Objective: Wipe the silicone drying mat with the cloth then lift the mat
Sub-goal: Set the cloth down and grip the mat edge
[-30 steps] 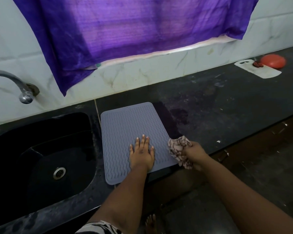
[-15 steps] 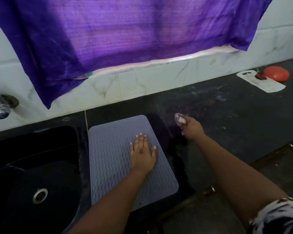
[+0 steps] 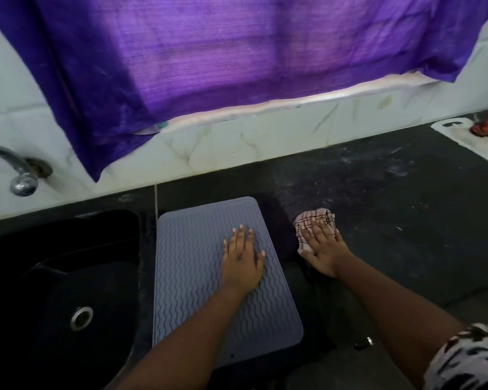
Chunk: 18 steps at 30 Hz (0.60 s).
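A grey silicone drying mat [image 3: 192, 266] with a wavy ribbed surface lies flat on the black counter, just right of the sink. My left hand [image 3: 241, 258] rests palm down on the mat's right half, fingers spread. The checked cloth [image 3: 312, 220] sits crumpled on the counter just right of the mat's far corner. My right hand [image 3: 323, 250] presses flat on top of the cloth, fingers stretched over it rather than curled around it.
A black sink [image 3: 59, 277] with a metal drain lies left of the mat, a steel tap [image 3: 20, 178] above it. A purple curtain [image 3: 237, 66] hangs over the tiled wall. A white cutting board [image 3: 468, 136] with a red object sits far right.
My right hand swung the cloth from the mat's near right edge out over the counter, then set it down flat beside the mat's far corner. My left hand stayed on the mat.
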Each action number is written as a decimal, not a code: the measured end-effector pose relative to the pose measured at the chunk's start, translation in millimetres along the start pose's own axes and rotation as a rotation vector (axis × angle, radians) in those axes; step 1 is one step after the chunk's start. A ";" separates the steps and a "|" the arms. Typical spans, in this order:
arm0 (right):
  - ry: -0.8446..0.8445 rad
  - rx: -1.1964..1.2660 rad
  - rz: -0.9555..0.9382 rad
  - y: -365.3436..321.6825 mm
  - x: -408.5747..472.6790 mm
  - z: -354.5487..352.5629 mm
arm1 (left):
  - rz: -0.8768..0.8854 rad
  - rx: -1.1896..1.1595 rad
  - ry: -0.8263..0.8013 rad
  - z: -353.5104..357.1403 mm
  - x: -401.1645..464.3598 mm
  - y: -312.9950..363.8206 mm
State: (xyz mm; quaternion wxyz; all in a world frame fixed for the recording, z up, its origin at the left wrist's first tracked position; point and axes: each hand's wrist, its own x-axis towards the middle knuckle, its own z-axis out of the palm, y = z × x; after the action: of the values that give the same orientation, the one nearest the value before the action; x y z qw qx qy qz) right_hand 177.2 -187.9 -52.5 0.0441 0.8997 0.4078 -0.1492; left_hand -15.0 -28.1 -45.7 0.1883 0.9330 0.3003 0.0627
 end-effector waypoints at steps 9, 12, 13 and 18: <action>0.244 0.417 -0.311 -119.0 -63.1 -30.5 | 0.003 -0.009 -0.013 -49.4 -85.5 -53.1; 0.016 0.335 -0.505 -148.0 -91.5 -16.2 | 0.023 0.077 -0.198 -65.1 -107.0 -54.0; -0.016 0.283 -0.545 -151.1 -97.9 -12.8 | 0.014 0.120 -0.274 -67.8 -113.0 -53.4; -0.084 0.021 -0.606 -151.4 -118.6 -8.0 | -0.040 0.243 -0.462 -68.3 -144.3 -56.8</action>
State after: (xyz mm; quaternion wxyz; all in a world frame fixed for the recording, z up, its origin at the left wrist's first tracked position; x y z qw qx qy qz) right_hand -7.9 -171.3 -2.3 0.0052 0.7305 0.6540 -0.1966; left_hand -178.3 -48.4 -5.4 0.1397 0.9322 0.2731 -0.1921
